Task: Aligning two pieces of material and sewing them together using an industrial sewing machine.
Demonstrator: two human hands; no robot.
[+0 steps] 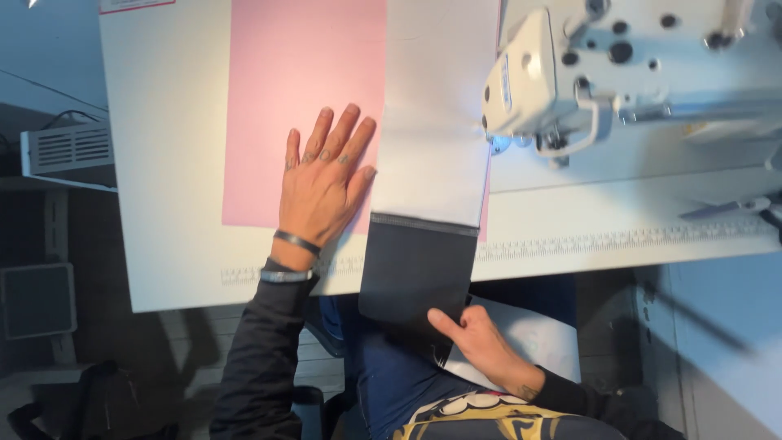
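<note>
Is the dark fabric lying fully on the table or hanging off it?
Hanging off. The dark fabric drops over the table edge towards the lap, where the right hand pinches its lower end.

The pink sheet (285,98) looks like matt, smooth paper, the grey panel (436,122) and dark panel (415,269) like smooth matt cloth joined by a stitched seam, the sewing machine (619,73) like glossy white enamelled metal, and the table (163,204) like smooth white laminate.
</note>
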